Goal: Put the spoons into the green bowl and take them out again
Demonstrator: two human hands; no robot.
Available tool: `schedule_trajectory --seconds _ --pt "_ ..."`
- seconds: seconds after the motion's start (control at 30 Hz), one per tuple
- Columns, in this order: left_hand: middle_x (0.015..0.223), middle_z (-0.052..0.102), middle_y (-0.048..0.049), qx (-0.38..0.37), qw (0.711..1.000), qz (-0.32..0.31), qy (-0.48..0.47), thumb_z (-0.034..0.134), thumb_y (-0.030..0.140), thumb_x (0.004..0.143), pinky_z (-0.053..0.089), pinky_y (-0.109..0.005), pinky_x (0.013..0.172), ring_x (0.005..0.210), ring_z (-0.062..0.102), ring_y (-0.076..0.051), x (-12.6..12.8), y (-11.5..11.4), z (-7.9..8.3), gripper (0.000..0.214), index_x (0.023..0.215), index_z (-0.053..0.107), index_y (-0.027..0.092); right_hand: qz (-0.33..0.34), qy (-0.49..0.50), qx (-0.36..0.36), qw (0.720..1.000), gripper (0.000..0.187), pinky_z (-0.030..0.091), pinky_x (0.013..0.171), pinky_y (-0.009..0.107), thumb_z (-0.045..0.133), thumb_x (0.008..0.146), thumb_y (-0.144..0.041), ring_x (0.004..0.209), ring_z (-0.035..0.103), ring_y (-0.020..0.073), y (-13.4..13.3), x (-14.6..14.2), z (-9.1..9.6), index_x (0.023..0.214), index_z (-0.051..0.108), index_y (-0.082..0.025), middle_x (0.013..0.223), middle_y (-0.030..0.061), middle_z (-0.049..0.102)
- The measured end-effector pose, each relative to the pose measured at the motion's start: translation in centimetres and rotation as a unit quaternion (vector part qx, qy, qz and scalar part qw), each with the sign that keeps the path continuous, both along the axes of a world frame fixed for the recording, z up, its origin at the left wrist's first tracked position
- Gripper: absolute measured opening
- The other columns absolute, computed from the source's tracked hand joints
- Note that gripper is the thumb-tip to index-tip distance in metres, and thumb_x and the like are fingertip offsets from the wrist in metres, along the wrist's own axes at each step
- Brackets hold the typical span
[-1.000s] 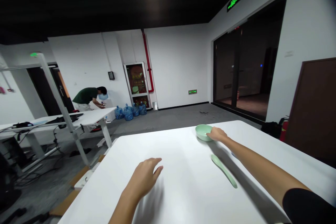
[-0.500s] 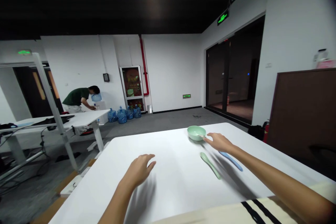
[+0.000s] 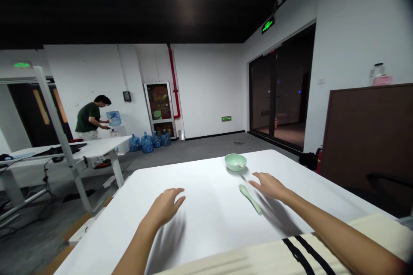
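Both hands open, fingers spread, holding nothing. The right hand (image 3: pixel 270 186) sits just beside the pale green plastic spoon (image 3: pixel 250 198), at its 3 o'clock; the left hand (image 3: pixel 166 206) is low over the white tabletop (image 3: pixel 219 220).

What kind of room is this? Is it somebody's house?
Probably not a house. It looks like an office or workroom. There is a plain white desk on metal legs, big blue water jugs lined up on the floor by the wall, and a green exit sign above dark glass doors.
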State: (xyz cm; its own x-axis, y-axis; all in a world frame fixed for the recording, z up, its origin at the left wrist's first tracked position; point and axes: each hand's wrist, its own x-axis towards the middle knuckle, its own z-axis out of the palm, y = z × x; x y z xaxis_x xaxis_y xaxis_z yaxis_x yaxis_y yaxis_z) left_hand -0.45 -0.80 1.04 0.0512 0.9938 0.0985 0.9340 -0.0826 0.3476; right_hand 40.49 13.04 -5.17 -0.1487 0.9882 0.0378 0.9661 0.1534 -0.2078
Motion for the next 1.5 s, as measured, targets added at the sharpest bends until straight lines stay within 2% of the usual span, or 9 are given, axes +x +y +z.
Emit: schedule_trajectory --seconds 0.23,0.37,0.5,0.7,0.83,1.07,1.27,1.4,1.5 --pt "0.133 0.056 -0.0026 -0.003 1.0 -0.002 -0.001 0.033 0.056 0.089 0.041 -0.041 0.11 0.127 0.049 -0.024 0.1 0.1 -0.1 0.051 0.127 0.055 0.03 -0.011 -0.001 -0.007 1.0 0.069 0.038 0.105 0.017 0.026 0.091 -0.067 0.122 0.041 0.0131 0.3 -0.2 -0.1 0.144 0.041 -0.027 0.134 0.0074 0.035" --pt "0.133 0.056 -0.0014 -0.001 1.0 -0.003 -0.005 0.033 0.055 0.089 0.041 -0.041 0.111 0.128 0.049 -0.023 0.0 0.3 -0.1 0.05 0.127 0.054 0.031 -0.019 -0.007 -0.008 1.0 0.068 0.038 0.103 0.015 0.025 0.091 -0.066 0.12 0.043 0.0117 1.5 -1.3 1.2 0.14 0.046 -0.024 0.129 0.0086 0.039" --pt "0.133 0.056 -0.001 -0.008 1.0 -0.002 -0.007 0.034 0.056 0.089 0.042 -0.039 0.109 0.128 0.049 -0.023 0.0 0.5 -0.1 0.05 0.128 0.054 0.032 -0.045 -0.017 0.001 0.999 0.071 0.037 0.101 0.011 0.026 0.091 -0.066 0.114 0.046 0.0089 4.5 -2.8 3.7 0.129 0.056 -0.013 0.119 0.0124 0.045" --pt "0.132 0.057 -0.0004 -0.009 1.0 -0.009 -0.015 0.032 0.055 0.09 0.043 -0.038 0.107 0.125 0.051 -0.022 -0.5 1.0 -0.3 0.049 0.128 0.054 0.033 -0.093 -0.031 -0.004 0.995 0.059 0.039 0.101 0.015 0.037 0.087 -0.056 0.106 0.051 0.0079 9.9 -5.9 5.9 0.12 0.062 -0.014 0.112 0.0127 0.049" --pt "0.131 0.057 0.001 -0.019 1.0 -0.007 -0.02 0.033 0.052 0.091 0.043 -0.04 0.107 0.125 0.05 -0.022 -0.8 1.3 -0.4 0.046 0.128 0.053 0.035 -0.117 -0.033 -0.046 0.991 0.057 0.041 0.099 0.015 0.042 0.083 -0.049 0.1 0.053 0.0068 12.7 -7.3 5.5 0.114 0.064 -0.007 0.1 0.0146 0.051" --pt "0.13 0.058 0.0018 -0.022 1.0 -0.004 -0.021 0.033 0.05 0.091 0.044 -0.042 0.106 0.122 0.053 -0.023 -1.1 1.8 -0.3 0.043 0.128 0.053 0.037 -0.145 -0.03 -0.09 0.985 0.061 0.043 0.098 0.018 0.053 0.075 -0.042 0.101 0.052 0.0095 16.7 -8.1 2.4 0.129 0.055 -0.013 0.101 0.0132 0.05" --pt "0.129 0.058 0.0012 -0.027 0.999 -0.01 -0.015 0.033 0.051 0.091 0.044 -0.041 0.106 0.122 0.054 -0.023 -1.1 2.1 -0.3 0.044 0.129 0.052 0.037 -0.142 -0.035 -0.086 0.986 0.062 0.043 0.095 0.014 0.052 0.078 -0.042 0.102 0.052 0.008 17.2 -8.8 1.6 0.134 0.051 -0.016 0.111 0.0127 0.048" --pt "0.13 0.058 0.0008 -0.022 1.0 -0.01 -0.01 0.032 0.052 0.092 0.044 -0.039 0.106 0.122 0.053 -0.022 -1.1 2.1 -0.3 0.046 0.129 0.052 0.035 -0.146 -0.032 -0.066 0.987 0.062 0.043 0.093 0.012 0.049 0.081 -0.054 0.101 0.052 0.0067 16.0 -8.8 3.1 0.129 0.054 -0.015 0.108 0.0123 0.049" --pt "0.13 0.058 0.0 -0.017 1.0 -0.014 -0.005 0.032 0.053 0.091 0.045 -0.038 0.105 0.123 0.053 -0.022 -1.1 1.9 -0.4 0.048 0.129 0.053 0.033 -0.145 -0.03 -0.058 0.987 0.057 0.043 0.089 0.01 0.045 0.083 -0.052 0.093 0.053 0.0043 14.0 -8.5 4.7 0.125 0.057 -0.014 0.098 0.0109 0.052"
